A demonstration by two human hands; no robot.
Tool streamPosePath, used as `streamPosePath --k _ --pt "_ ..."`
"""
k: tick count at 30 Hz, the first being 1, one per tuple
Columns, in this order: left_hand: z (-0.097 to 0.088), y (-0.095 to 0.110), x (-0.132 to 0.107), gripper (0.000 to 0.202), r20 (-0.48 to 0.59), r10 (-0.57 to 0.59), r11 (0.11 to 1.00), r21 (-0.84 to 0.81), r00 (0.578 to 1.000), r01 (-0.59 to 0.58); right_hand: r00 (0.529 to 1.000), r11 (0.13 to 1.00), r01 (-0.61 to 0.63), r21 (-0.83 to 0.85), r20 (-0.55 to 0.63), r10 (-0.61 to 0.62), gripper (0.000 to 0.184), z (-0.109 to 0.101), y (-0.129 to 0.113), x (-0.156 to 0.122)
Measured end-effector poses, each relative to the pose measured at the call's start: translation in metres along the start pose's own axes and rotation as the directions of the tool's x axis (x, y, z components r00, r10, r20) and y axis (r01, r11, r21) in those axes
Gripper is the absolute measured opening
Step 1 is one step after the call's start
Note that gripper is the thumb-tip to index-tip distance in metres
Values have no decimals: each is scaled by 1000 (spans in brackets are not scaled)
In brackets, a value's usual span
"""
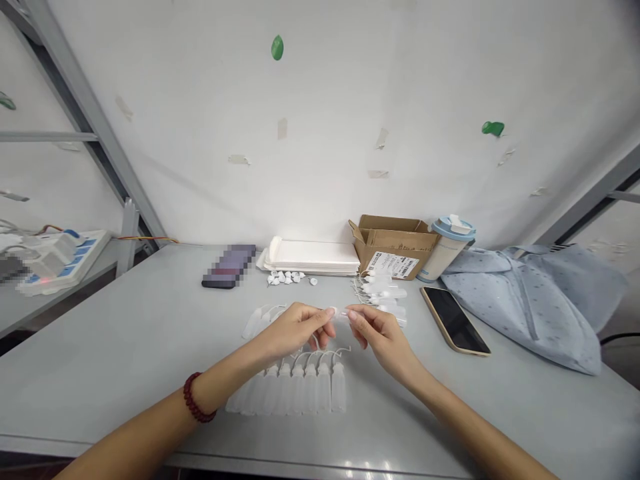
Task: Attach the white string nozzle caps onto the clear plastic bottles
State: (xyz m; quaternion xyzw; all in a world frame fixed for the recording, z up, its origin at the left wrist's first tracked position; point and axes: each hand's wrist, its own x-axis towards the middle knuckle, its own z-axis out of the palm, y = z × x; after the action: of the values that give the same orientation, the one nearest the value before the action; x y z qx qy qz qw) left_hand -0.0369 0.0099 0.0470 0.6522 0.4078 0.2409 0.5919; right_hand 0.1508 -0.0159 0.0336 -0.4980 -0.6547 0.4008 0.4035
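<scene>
Both my hands meet above the middle of the grey table [125, 347]. My left hand [293, 329] and my right hand [377, 331] pinch the two ends of one small translucent squeeze bottle [341, 313], fingers closed on it. Just below the hands, a row of several similar bottles [295, 390] lies side by side with caps hanging on tethers. A loose pile of more bottles [385, 293] sits behind my right hand, and a few lie behind my left hand [260, 319]. A red bead bracelet [196, 400] is on my left wrist.
Small white caps [287, 277] lie near a flat white foam tray [313, 257]. Behind stand an open cardboard box [393, 243], a blue-lidded cup [447, 247], a dark phone [229, 267], another phone [454, 320], a blue cloth bag [535, 297], and a power strip [55, 257] at left.
</scene>
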Motion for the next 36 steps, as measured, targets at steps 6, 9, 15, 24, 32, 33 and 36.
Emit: streamPosePath --k 6,9,15,24,32,33,36 --pt "-3 -1 -1 40 -123 93 990 118 988 -79 990 982 56 -178 -116 -78 35 -3 1 -2" --pt "-3 -3 1 43 -157 86 989 129 984 -66 994 990 37 -136 -96 -50 37 -4 -1 -2" --pt "-2 -4 3 46 -49 44 993 115 998 -38 997 990 73 -121 -13 -76 36 -2 -2 -3" --pt "-1 -1 -1 43 -54 151 986 80 987 -146 996 998 43 -46 84 -39 39 -2 -4 -4" --pt "5 0 -4 43 -106 186 964 214 977 -160 978 965 -119 236 198 72 48 -2 -1 1" --pt "5 0 -4 44 -107 189 962 221 976 -162 975 959 -133 249 207 81 48 -1 -1 1" --pt "1 -2 0 43 -109 197 946 282 974 -159 983 978 -97 182 174 65 46 -1 -2 0"
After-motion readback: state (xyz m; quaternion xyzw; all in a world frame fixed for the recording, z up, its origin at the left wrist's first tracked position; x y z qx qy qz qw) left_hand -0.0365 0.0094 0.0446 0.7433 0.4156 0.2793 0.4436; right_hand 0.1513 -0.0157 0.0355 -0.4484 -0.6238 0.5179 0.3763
